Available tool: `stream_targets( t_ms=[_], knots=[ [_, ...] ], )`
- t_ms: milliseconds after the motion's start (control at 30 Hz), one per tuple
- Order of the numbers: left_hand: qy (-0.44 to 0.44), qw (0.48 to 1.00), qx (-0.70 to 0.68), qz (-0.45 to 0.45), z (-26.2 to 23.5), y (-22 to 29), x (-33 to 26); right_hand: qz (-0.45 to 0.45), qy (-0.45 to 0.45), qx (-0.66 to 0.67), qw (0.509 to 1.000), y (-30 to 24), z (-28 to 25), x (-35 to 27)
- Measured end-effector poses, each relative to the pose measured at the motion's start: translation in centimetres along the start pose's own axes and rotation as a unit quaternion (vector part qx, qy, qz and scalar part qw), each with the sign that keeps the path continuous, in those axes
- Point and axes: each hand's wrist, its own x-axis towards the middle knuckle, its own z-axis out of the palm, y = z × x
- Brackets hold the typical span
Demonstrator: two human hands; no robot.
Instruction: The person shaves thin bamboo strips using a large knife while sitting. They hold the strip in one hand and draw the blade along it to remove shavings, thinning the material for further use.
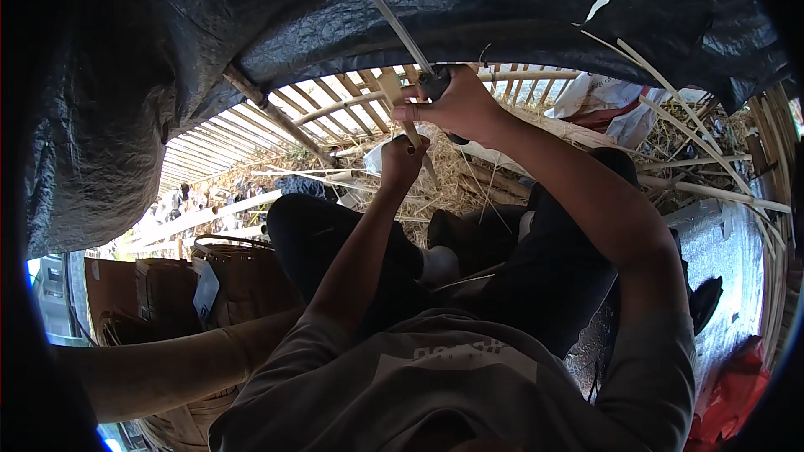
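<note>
My right hand [467, 109] is closed around the dark handle of a long knife [383, 10]. Its narrow metal blade points up and away to the left. Fingers of that hand also reach against a pale bamboo strip [405, 121]. Lower down, my left hand [402, 164] grips the same strip in a closed fist, and the strip's thin end shows below it. Both hands are close together in front of my knees. The knife's handle is partly hidden by my right fingers.
A dark tarp [276, 8] hangs across the far side, above a bamboo slat fence [251, 130]. Shavings [427, 192] cover the ground ahead. A thick bamboo pole [167, 372] lies at my left by woven baskets [243, 285]. Long strips [712, 188] and a red plastic bag [733, 398] are at right.
</note>
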Motion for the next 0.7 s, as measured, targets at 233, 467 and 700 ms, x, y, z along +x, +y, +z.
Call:
stream_targets(
  t_ms=[233, 467, 700],
  knots=[
    [-0.005, 0.993, 0.001, 0.118, -2.4, 3.4, 1.2, -0.028, -0.026, -0.047, 0.998, -0.4, 0.4, 1.5],
    [-0.051, 0.991, -0.057, 0.114, -6.2, 4.8, 4.7, -0.027, -0.016, -0.102, 0.994, -2.4, -1.3, 2.5],
    [0.031, 0.992, -0.122, 0.027, -2.7, -2.6, 5.3, 0.081, -0.032, 0.055, 0.995, -7.9, -4.0, 0.5]
  ],
)
